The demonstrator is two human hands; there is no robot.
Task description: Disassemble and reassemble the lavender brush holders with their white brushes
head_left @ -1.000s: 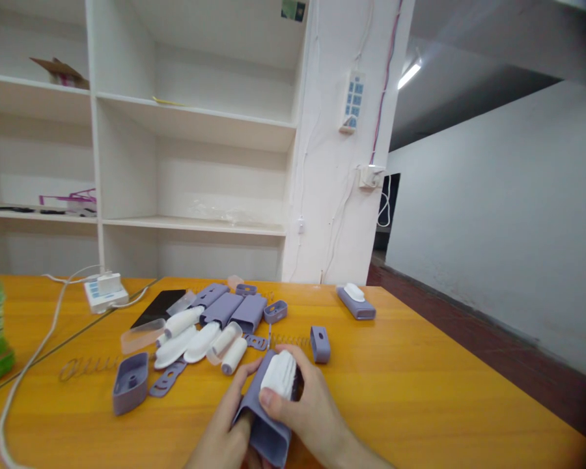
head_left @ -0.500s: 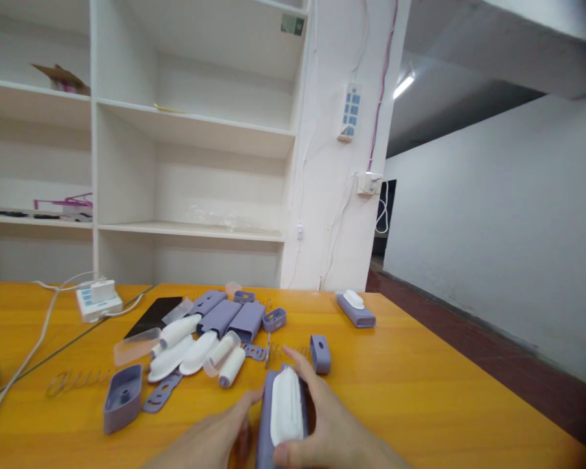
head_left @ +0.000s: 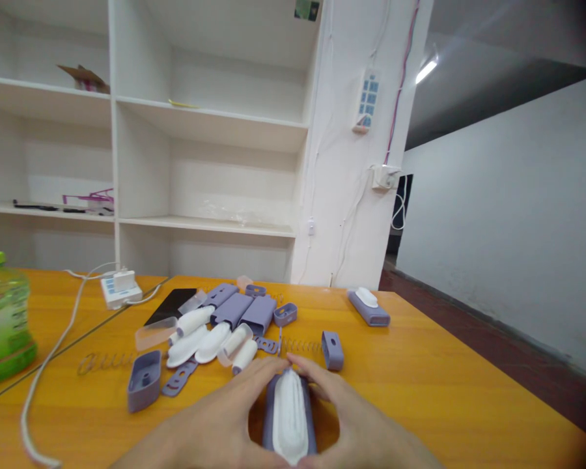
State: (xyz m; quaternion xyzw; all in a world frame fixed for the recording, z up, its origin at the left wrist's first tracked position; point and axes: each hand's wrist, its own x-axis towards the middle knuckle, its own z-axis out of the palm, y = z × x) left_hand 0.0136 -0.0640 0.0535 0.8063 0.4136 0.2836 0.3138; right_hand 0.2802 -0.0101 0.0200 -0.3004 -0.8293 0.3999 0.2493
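Both my hands cup a purple case (head_left: 272,407) with a white ribbed insert (head_left: 290,417) lying on the orange table (head_left: 420,391) at the bottom centre. My left hand (head_left: 224,423) wraps its left side, my right hand (head_left: 351,423) its right side, fingertips meeting at the far end. Just beyond lie several loose parts: purple sleeves (head_left: 247,311), white rollers (head_left: 209,339), a purple end cap (head_left: 333,350), a purple tray (head_left: 144,380), flat purple strips (head_left: 178,379) and a metal spring (head_left: 300,345).
An assembled purple-and-white unit (head_left: 370,307) lies at the back right. A green bottle (head_left: 2,319) stands far left. A power strip (head_left: 120,291) with a white cable (head_left: 49,365), a black slab (head_left: 170,305) and another spring (head_left: 102,360) lie left. White shelves (head_left: 209,124) stand behind.
The case went from tilted up in my hands to lying flat on the table, the white insert seated along its top. Both hands now close round it from the sides.
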